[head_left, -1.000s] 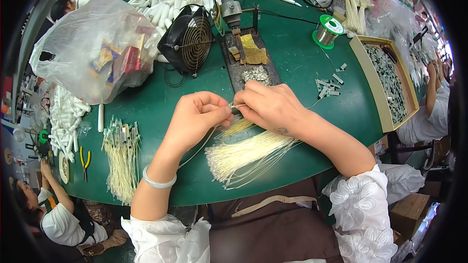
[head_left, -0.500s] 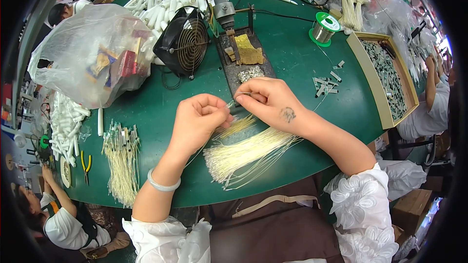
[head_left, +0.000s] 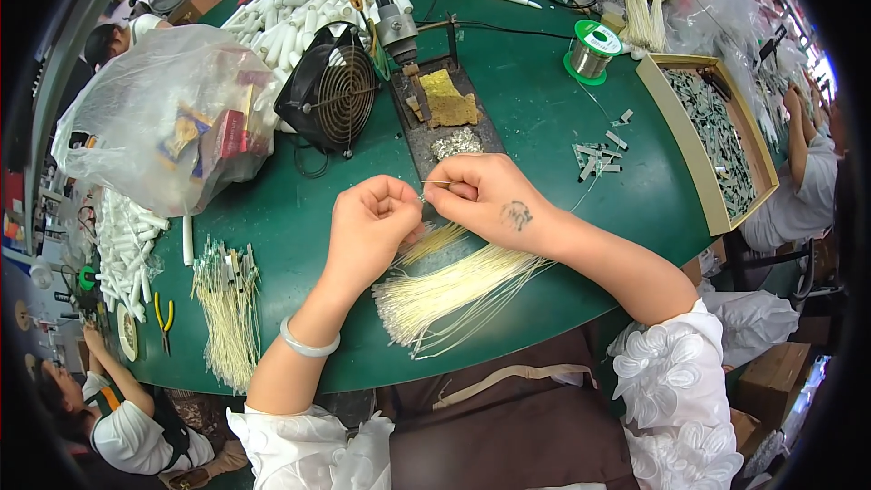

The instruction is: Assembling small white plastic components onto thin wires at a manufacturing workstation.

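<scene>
Both my hands meet in front of a soldering stand. My left hand (head_left: 374, 225) is closed in a pinch on a small pale piece, mostly covered by the fingers. Touching or nearly touching it, my right hand (head_left: 485, 200) pinches a thin wire (head_left: 439, 182) between thumb and forefinger. Below the hands lies a fanned bundle of pale yellow wires (head_left: 454, 298), with a shorter bunch of yellowish wires (head_left: 434, 242) behind it. A soldering iron (head_left: 394, 25) in a holder points down over the stand's base, which carries a yellow sponge (head_left: 447, 98) and a heap of silvery solder bits (head_left: 456, 143).
Left of the stand are a black fan (head_left: 331, 91), a filled plastic bag (head_left: 163, 118), white tubes (head_left: 125, 245), yellow pliers (head_left: 164, 319) and wired boards (head_left: 227, 308). On the right are a solder spool (head_left: 592, 53), loose small boards (head_left: 596, 161) and a cardboard tray (head_left: 703, 168). Other people sit nearby.
My right hand has shifted slightly left and down, closing in on my left hand. The small glassy piece visible at my left fingertips is now mostly hidden. The view has shifted a little.
</scene>
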A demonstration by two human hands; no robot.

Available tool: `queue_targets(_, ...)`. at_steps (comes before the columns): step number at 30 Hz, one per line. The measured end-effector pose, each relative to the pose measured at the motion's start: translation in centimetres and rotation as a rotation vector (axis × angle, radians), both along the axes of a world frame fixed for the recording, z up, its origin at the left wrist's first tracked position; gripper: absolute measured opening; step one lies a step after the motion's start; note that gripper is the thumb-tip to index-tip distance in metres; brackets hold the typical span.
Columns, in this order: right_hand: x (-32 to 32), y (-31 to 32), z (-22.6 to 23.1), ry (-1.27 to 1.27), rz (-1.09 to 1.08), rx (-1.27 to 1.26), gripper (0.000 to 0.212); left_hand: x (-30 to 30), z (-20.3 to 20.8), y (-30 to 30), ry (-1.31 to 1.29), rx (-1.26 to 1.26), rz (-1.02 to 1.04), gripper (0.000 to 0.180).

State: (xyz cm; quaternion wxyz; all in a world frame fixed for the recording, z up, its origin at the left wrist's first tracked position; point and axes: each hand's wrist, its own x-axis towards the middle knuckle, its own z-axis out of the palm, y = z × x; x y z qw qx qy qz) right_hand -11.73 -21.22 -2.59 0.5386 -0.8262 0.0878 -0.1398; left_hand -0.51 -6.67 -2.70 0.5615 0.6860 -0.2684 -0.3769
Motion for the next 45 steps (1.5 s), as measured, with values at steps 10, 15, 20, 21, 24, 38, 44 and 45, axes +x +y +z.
queue_targets(10, 0.6, -2.1, -0.9, -0.093, -0.126, 0.183, 0.008, 1.6, 0.5, -3.5, -0.031, -0.076, 0.052, 0.006)
queue_targets(15, 1.2, -2.4, -1.3, -0.134, -0.155, 0.176, 0.009, 1.6, 0.7, -4.6, -0.035, -0.09, 0.082, 0.006)
queue_targets(20, 1.3, -2.5, -0.9, -0.146, -0.203, 0.133, 0.01, 1.7, 0.6, -5.0, -0.033, -0.139, 0.1, 0.006)
queue_targets(21, 1.3, -2.6, -1.0, -0.142, -0.204, 0.136, 0.01, 1.7, 0.6, -5.1, -0.031, -0.148, 0.111, 0.006)
queue_targets(24, 1.3, -2.6, -1.2, -0.155, -0.201, 0.148, 0.009, 1.7, 0.6, -5.1, -0.022, -0.164, 0.117, 0.005)
queue_targets(38, 1.3, -2.5, -1.2, -0.194, -0.203, 0.117, 0.008, 1.5, 0.2, -5.1, -0.021, -0.22, 0.129, 0.004)
queue_targets(44, 1.3, -2.5, -1.1, -0.169, -0.199, 0.117, 0.008, 1.5, 0.2, -5.2, -0.026, -0.229, 0.145, 0.003)
queue_targets(45, 1.3, -2.5, -1.1, -0.169, -0.199, 0.118, 0.008, 1.5, 0.2, -5.2, -0.027, -0.231, 0.147, 0.003)
